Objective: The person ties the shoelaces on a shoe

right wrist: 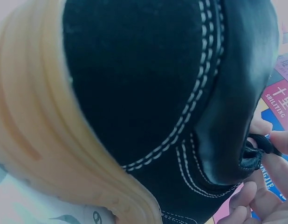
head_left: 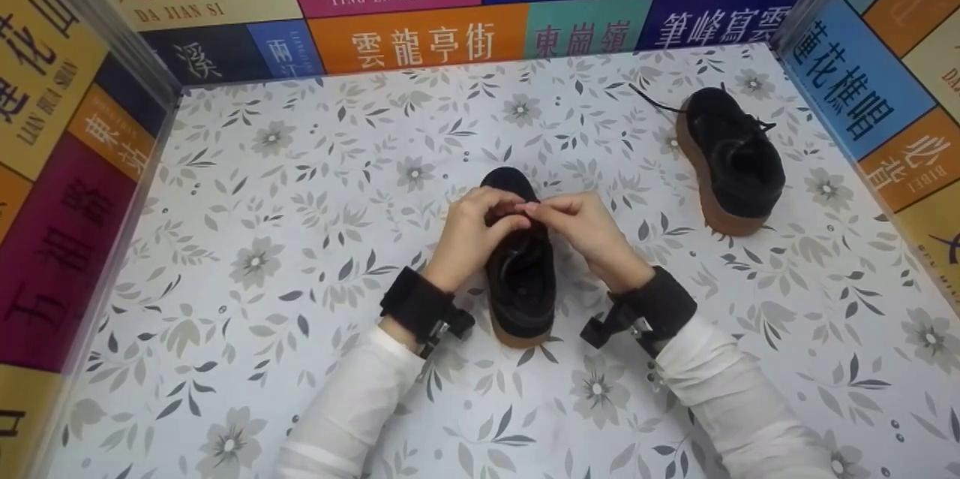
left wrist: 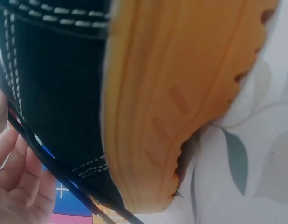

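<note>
A black shoe with a tan rubber sole stands upright between both hands, toe pointing away. Over its lacing, the left hand has curled fingers, with thumb and forefinger close to the right fingertips. The right hand pinches a black shoelace between thumb and fingers above the shoe's tongue. Lace strands run past the left fingers and down along the shoe's side in the left wrist view. The hands cover most of the lacing in the head view, and the lace ends are hard to make out.
Another black shoe stands to the right, its loose lace trailing leftward on the flower-patterned table surface. Colourful panels with printed characters border the back and both sides.
</note>
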